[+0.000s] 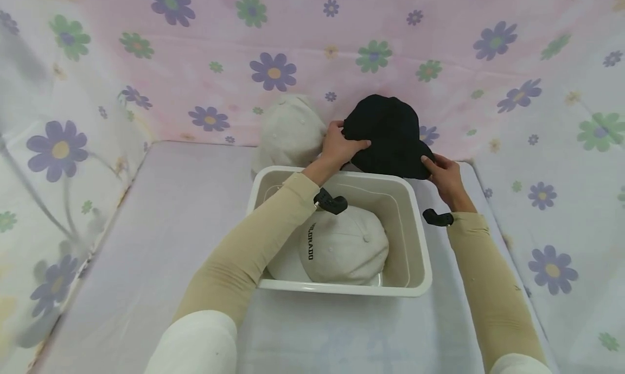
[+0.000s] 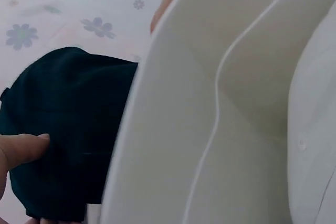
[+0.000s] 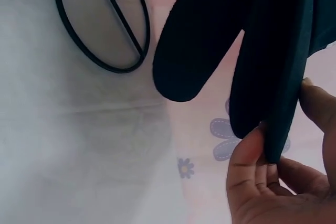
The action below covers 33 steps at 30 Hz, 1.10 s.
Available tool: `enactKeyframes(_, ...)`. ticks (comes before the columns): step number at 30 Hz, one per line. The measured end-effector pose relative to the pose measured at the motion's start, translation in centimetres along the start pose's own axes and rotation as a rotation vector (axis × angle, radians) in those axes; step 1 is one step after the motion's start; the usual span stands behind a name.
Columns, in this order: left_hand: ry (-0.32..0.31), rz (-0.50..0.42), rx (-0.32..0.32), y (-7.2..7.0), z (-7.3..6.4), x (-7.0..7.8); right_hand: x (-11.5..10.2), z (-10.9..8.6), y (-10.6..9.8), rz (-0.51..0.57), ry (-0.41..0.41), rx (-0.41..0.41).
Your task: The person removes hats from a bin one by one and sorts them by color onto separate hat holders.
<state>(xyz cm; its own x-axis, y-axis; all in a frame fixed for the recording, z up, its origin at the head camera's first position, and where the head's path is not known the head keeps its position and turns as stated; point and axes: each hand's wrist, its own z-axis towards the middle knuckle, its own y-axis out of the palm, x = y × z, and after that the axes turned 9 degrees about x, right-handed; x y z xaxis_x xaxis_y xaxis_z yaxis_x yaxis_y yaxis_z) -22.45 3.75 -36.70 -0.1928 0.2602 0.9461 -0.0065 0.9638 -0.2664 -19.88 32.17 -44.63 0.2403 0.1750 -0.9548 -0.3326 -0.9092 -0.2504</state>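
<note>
A black baseball cap (image 1: 386, 135) is held up behind the plastic basin (image 1: 346, 290), near the back wall. My left hand (image 1: 337, 149) grips its left side. In the left wrist view that thumb (image 2: 23, 149) lies on the crown, with fingertips under the lower edge. The right hand (image 1: 445, 179) pinches the brim (image 3: 281, 103) between thumb and fingers. Beside this brim, the right wrist view has a second dark rounded flap (image 3: 184, 61). An off-white cap (image 1: 344, 246) with dark lettering lies crown-up in the basin, its brim toward the left.
Another off-white cap (image 1: 290, 130) stands at the back, left of the black one. A black wire stand with a round base (image 3: 126, 70) shows in the right wrist view. Flowered cloth (image 1: 303, 48) encloses the back and sides of the white-covered table (image 1: 180, 211).
</note>
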Motion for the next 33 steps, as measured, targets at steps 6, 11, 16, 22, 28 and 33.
enactKeyframes(6, -0.065, 0.06, -0.125, -1.2, 0.1, 0.8, -0.6, -0.2, 0.1, -0.192, -0.036, -0.059)
enactKeyframes(11, -0.083, 0.117, -0.222, -2.3, -0.6, 1.7, -1.6, -0.7, -0.1, -0.352, -0.068, -0.143)
enactKeyframes(16, -0.069, 0.184, -0.294, -3.4, -1.5, 2.6, -3.3, -1.5, -0.3, -0.466, -0.06, -0.222)
enactKeyframes(22, -0.016, 0.204, -0.369, -4.7, -2.5, 3.4, -5.1, -2.4, -0.5, -0.582, -0.043, -0.252)
enactKeyframes(28, 0.092, 0.193, -0.372, -6.0, -3.2, 4.1, -6.7, -3.5, -0.2, -0.624, -0.073, -0.272)
enactKeyframes(33, 0.223, 0.242, -0.347, -8.0, -3.9, 4.3, -8.3, -4.7, 0.2, -0.671, -0.115, -0.289)
